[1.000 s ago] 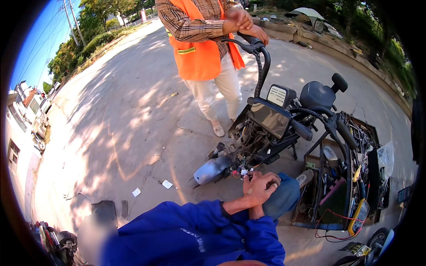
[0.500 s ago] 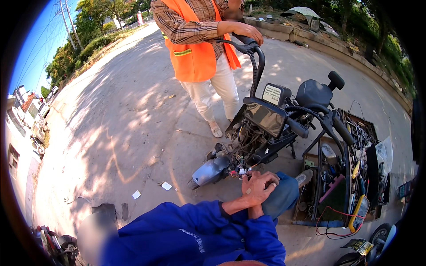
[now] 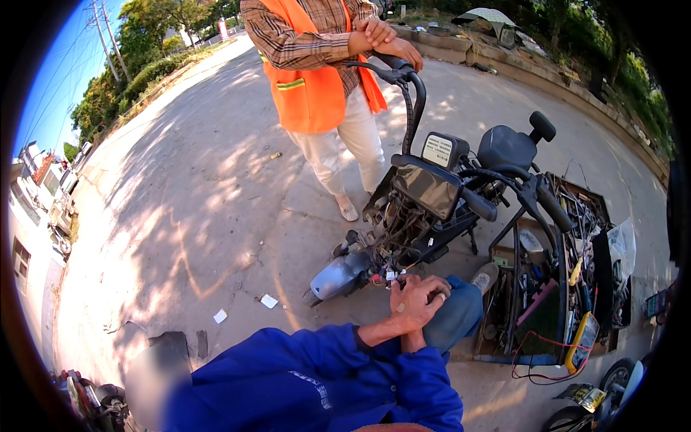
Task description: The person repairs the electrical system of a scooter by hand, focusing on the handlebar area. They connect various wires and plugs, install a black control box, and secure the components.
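A black electric scooter (image 3: 432,187) stands in front of me with its front panel off and a tangle of wires (image 3: 392,241) bare above the grey front fender (image 3: 338,277). My left hand (image 3: 421,299), in a blue sleeve, lies over my right hand (image 3: 409,338), and its fingers curl at the small white wire connectors (image 3: 389,274). The right hand is almost wholly hidden beneath it. My knee in jeans (image 3: 457,317) is just to the right of both hands.
A person in an orange vest (image 3: 317,93) stands beyond the scooter with both hands (image 3: 381,39) on the left handlebar grip. A tray of tools (image 3: 568,288) with a yellow meter (image 3: 583,338) lies to the right. Paper scraps (image 3: 268,301) dot the concrete. Another vehicle's wheel (image 3: 619,381) is at the lower right.
My hands stay at the wires and have barely shifted. The view has drifted a little, and the standing person keeps holding the handlebar.
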Tool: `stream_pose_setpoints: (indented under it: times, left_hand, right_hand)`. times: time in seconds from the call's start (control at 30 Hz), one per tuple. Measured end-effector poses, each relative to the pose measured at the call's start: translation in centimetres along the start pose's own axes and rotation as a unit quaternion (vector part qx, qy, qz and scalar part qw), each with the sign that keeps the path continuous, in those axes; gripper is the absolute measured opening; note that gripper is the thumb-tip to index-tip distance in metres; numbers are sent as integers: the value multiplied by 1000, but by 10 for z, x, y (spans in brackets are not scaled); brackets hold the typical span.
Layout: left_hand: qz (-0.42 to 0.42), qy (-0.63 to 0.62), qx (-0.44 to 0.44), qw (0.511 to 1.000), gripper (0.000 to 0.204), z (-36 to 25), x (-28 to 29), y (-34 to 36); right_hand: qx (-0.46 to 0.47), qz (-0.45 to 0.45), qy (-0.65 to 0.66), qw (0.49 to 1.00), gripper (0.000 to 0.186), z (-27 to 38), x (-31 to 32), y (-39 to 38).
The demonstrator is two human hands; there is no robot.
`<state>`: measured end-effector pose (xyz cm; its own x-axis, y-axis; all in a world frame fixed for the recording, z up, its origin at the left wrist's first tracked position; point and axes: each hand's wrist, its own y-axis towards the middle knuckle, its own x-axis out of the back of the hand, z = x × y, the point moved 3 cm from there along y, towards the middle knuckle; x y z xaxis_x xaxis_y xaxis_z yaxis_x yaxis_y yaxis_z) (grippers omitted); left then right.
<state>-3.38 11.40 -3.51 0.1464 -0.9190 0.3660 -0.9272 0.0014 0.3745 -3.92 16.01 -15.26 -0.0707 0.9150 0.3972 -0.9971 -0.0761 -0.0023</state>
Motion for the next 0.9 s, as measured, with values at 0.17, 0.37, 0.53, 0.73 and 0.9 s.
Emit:
stream_pose_setpoints:
  times: [0.17, 0.37, 0.53, 0.73, 0.9]
  left_hand:
    - [-22, -81, -9, 996, 7, 14, -7, 0]
    - [-38, -271, 47, 961, 13, 4, 21, -10]
    - [-132, -232, 144, 953, 13, 46, 68, -28]
    - [-137, -138, 230, 954, 20, 94, 88, -46]
    - [-113, -106, 173, 973, 29, 104, 70, -41]
  right_hand:
    - [8, -15, 0, 1000, 20, -3, 2, -1]
    - [107, -78, 36, 991, 20, -5, -8, 20]
    - [-122, -40, 170, 977, 28, 24, -2, 39]
    - [-212, -32, 417, 883, 20, 29, 8, 44]
    - [-203, -29, 389, 898, 20, 29, 7, 41]
